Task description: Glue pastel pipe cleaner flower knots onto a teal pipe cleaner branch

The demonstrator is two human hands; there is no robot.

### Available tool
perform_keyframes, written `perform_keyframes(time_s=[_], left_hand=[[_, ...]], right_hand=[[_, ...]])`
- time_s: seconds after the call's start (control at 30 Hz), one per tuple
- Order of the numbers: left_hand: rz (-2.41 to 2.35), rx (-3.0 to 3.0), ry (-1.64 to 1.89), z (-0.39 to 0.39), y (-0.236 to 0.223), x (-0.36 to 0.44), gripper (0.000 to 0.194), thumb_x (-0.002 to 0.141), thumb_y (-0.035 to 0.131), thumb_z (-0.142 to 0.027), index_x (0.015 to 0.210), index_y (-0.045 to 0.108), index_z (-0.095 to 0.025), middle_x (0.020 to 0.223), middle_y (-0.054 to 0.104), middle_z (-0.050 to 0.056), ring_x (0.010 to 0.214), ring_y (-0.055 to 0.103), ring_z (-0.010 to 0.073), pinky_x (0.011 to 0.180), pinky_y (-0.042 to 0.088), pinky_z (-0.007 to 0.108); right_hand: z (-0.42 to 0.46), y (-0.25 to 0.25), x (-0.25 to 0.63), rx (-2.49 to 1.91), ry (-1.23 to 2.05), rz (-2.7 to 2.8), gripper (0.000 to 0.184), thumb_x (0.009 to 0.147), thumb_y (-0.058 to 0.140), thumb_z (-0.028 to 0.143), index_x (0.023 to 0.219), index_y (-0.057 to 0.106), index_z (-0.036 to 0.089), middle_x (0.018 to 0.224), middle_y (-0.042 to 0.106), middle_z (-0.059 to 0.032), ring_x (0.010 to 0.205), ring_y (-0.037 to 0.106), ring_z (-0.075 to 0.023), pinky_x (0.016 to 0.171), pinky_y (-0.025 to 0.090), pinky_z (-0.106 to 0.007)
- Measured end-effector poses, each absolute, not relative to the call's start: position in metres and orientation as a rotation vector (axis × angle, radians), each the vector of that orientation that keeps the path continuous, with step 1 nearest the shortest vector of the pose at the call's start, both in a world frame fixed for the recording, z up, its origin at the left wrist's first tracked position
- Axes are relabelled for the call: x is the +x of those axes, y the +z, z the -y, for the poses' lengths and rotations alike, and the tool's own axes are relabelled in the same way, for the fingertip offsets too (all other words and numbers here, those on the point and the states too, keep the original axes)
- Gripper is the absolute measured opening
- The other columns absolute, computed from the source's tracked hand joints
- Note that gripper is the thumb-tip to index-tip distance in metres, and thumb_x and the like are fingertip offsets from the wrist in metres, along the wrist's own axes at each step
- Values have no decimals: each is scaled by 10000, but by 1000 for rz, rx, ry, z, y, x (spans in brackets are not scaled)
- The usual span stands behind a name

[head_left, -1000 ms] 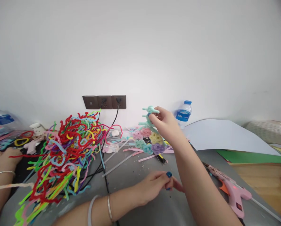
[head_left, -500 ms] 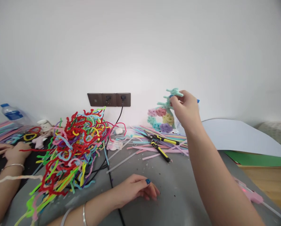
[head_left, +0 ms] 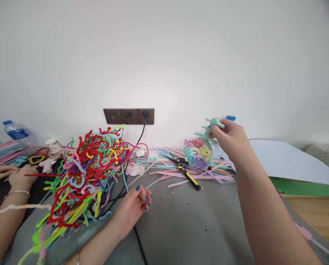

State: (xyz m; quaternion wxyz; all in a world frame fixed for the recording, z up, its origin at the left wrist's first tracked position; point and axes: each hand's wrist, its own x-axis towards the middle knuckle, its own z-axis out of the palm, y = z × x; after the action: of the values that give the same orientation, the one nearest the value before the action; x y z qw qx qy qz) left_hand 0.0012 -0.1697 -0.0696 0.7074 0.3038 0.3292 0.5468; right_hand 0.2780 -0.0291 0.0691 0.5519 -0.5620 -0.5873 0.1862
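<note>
My right hand (head_left: pixel 230 138) is pinched shut on a pipe-cleaner flower ring (head_left: pixel 201 162) by its mint-green top, above the back of the desk. The ring carries fuzzy blossoms in pink, yellow, purple and blue-green; mint tips stick out beside my fingers. My left hand (head_left: pixel 134 208) hovers over the grey desk (head_left: pixel 178 224), fingers loosely curled in with nothing visible in them. Near it lies a big tangle of coloured pipe cleaners (head_left: pixel 95 165). Yellow-and-black pliers (head_left: pixel 189 176) rest on pastel pipe cleaners (head_left: pixel 164 173) below and left of the ring.
A black cable (head_left: pixel 138 239) runs from the wall socket (head_left: pixel 145 116) across the desk. White paper (head_left: pixel 286 158) and a green sheet (head_left: pixel 305 187) lie at right, near a pink tool (head_left: pixel 304 232). Another person's hands (head_left: pixel 22 176) work at far left, by a water bottle (head_left: pixel 17 130).
My right hand has moved right and down with the flower ring. My left hand has drawn left and up, turning so its curled fingertips show.
</note>
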Motion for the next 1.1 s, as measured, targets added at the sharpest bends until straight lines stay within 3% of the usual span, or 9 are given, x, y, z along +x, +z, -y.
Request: perform_keyframes(time_s=[0.23, 0.4, 0.5, 0.63, 0.73, 0.83, 0.97, 1.03, 1.1], left_hand=[[-805, 567, 1542, 151, -65, -23, 348, 810, 782, -417, 744, 531, -184, 475, 274, -113, 466, 238, 71, 502, 339, 204], [-764, 582, 1824, 151, -56, -30, 271, 797, 804, -381, 846, 611, -198, 444, 309, -119, 444, 202, 74, 467, 313, 201], [-794, 749, 1978, 157, -47, -35, 263, 854, 744, -371, 1056, 665, -223, 416, 357, -116, 431, 209, 84, 482, 340, 202], [-908, 996, 2086, 166, -40, -38, 476, 893, 683, -280, 1352, 561, -308, 423, 422, -117, 424, 269, 94, 510, 373, 196], [-1000, 1130, 2145, 170, -35, -44, 600, 896, 661, -254, 1448, 451, -358, 487, 511, -111, 449, 374, 101, 556, 432, 213], [-1052, 1195, 2294, 170, -19, -58, 686, 773, 744, -213, 1388, 480, -366, 635, 643, -91, 568, 517, 125, 628, 505, 250], [-1044, 1071, 2493, 169, 9, -71, 800, 534, 736, -60, 1247, 577, -385, 656, 624, -124, 591, 486, 112, 570, 479, 204], [-1067, 1017, 2473, 172, 14, -71, 674, 551, 744, -130, 1180, 634, -346, 581, 580, -109, 580, 469, 131, 545, 470, 218], [-1119, 1077, 2297, 176, 10, -66, 358, 696, 730, -293, 1051, 688, -286, 468, 484, -96, 503, 412, 133, 564, 475, 255]], right_hand=[[38, 62, 283, -1441, 400, 1369, 214, 748, 551, 142, 622, 405, 235, 577, 572, 27, 459, 423, -109, 464, 284, -261], [32, 50, 290, -1472, 396, 1284, 215, 751, 547, 161, 629, 387, 238, 602, 566, 20, 591, 604, -162, 482, 310, -253], [28, 40, 296, -1419, 400, 1269, 174, 742, 551, 179, 645, 417, 236, 617, 524, 29, 672, 677, -200, 502, 339, -254], [23, 31, 300, -1390, 338, 1306, 117, 751, 536, 194, 678, 456, 237, 676, 564, 22, 627, 656, -184, 530, 367, -271], [19, 27, 305, -1431, 292, 1303, 87, 760, 529, 212, 698, 475, 241, 696, 587, 21, 621, 644, -181, 564, 387, -284], [17, 22, 316, -1499, 255, 1269, 88, 744, 537, 211, 688, 478, 244, 656, 584, 21, 638, 635, -198, 598, 388, -301], [19, 21, 329, -1531, 223, 1226, 137, 737, 552, 219, 668, 438, 251, 637, 549, 28, 599, 599, -192, 568, 357, -302], [22, 24, 332, -1512, 224, 1220, 164, 743, 551, 220, 666, 409, 252, 656, 530, 35, 581, 591, -175, 548, 355, -290], [25, 29, 330, -1432, 265, 1232, 182, 745, 555, 227, 666, 393, 251, 667, 498, 40, 604, 607, -169, 546, 376, -277]])
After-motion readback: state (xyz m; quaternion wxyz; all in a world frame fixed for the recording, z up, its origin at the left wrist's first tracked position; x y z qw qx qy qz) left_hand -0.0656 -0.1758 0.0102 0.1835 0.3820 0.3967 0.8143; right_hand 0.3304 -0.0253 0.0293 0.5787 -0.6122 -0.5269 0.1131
